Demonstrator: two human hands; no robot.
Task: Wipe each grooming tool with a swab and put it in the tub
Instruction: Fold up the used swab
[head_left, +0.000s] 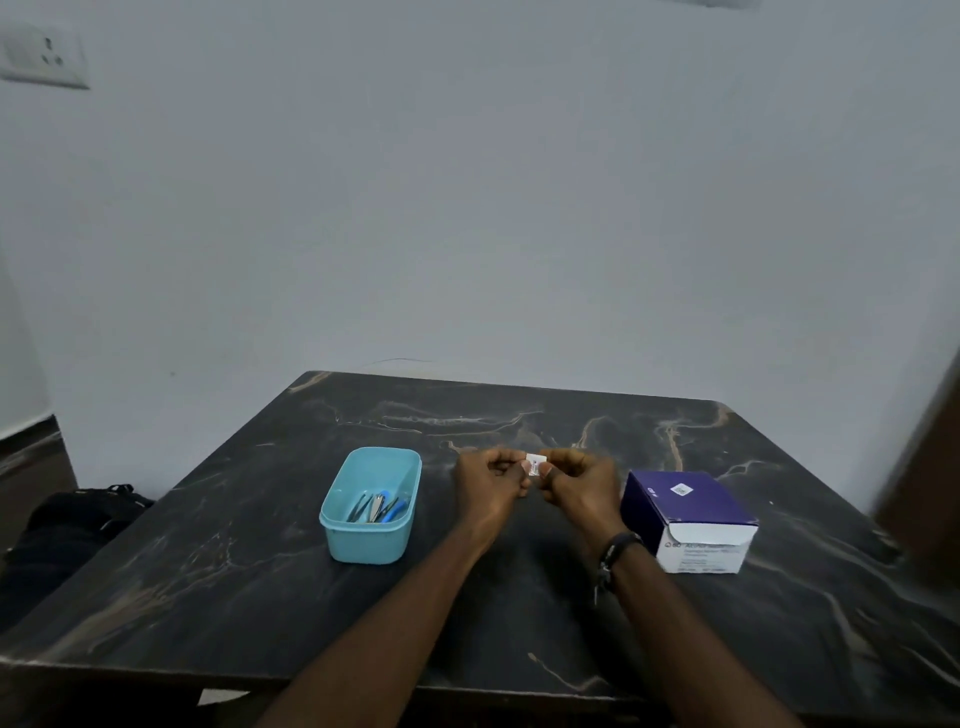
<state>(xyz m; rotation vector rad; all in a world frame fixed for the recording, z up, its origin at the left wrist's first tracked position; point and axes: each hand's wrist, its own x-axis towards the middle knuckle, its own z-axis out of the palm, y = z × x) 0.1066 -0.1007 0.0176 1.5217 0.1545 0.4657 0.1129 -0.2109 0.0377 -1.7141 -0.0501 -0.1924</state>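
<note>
Swab packet (535, 462) pinched above mid-worktop (519, 597) between left hand (491, 480) and right hand (582, 486), tub (337, 525) of tools (376, 507) just left, so best tear slowly from one edge, gripping both sides firmly.

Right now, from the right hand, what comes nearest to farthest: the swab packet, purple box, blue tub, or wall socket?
1. Swab packet, pinched in both hands.
2. Purple box, just to its right.
3. Blue tub, left, past the left hand.
4. Wall socket, far upper left.
</note>
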